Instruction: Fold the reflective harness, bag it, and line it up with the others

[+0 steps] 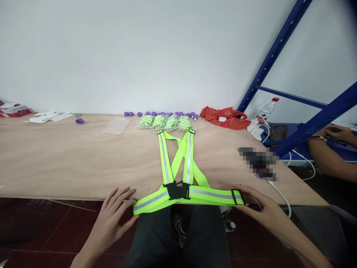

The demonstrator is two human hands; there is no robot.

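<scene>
A neon yellow-green reflective vest (pixel 164 158) made of straps with silver stripes lies spread at the table's front edge. Its waist belt sags slightly over the edge, with a black buckle (pixel 178 190) fastened at the middle. My left hand (pixel 117 212) grips the belt's left end between the thumb below and the fingers above. At the belt's right end, my right hand (pixel 260 206) holds it beside a black slider (pixel 237 197). Beyond the shoulder straps sit several rolled vests in clear bags (pixel 171 122).
Purple caps (pixel 153 113) line the wall. A clear plastic bag (pixel 117 125) lies left of the rolls, a red bag (pixel 224 117) right. A blurred dark object (pixel 259 162) with a white cable, a blue rack (pixel 267 63) and another person's arm (pixel 331 156) are rightward.
</scene>
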